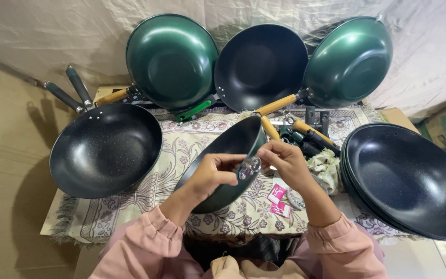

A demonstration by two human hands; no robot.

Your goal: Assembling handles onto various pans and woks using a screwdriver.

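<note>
A dark green wok point(233, 147) stands tilted on its edge at the middle of the patterned cloth point(130, 206), its black inside facing left. My left hand point(213, 173) and my right hand point(285, 161) meet at its near rim. Both pinch a small clear wrapped part point(249, 167) between the fingertips, right against the wok's rim. A wooden handle point(269, 127) sticks out behind the wok's top edge.
A black wok point(104, 150) lies at the left, a stack of black woks point(409, 181) at the right. Three woks point(259, 64) lean against the back sheet. Loose handles point(308, 137), a rag point(326, 168) and pink packets point(279, 200) lie by my right hand.
</note>
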